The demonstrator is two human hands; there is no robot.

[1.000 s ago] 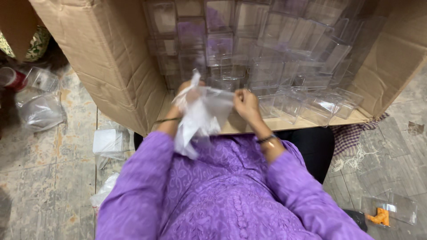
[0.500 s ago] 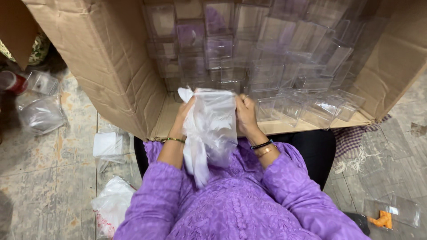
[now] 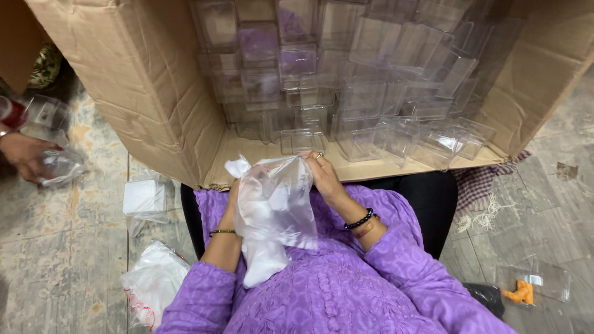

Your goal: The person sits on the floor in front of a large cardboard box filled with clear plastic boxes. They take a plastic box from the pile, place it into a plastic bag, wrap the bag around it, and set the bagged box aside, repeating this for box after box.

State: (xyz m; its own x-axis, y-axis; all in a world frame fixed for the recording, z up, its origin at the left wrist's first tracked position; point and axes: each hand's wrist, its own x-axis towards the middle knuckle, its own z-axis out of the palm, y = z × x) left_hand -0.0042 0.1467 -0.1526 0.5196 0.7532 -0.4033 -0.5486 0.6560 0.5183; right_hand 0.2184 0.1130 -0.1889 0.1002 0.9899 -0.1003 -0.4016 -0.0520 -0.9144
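Both hands grasp the clear plastic bag (image 3: 275,204): left hand (image 3: 234,201) clenched on one edge, right hand (image 3: 320,173) pinching the other, just before the cardboard box (image 3: 148,93). Step: opening the bag; next calls for spreading its mouth.

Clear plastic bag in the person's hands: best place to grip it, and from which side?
Grip the clear plastic bag at its top rim, from both sides. The left hand and right hand already pinch that edge near the cardboard box. The film is limp and hangs down with something white inside, so a lower grip would probably bunch it.
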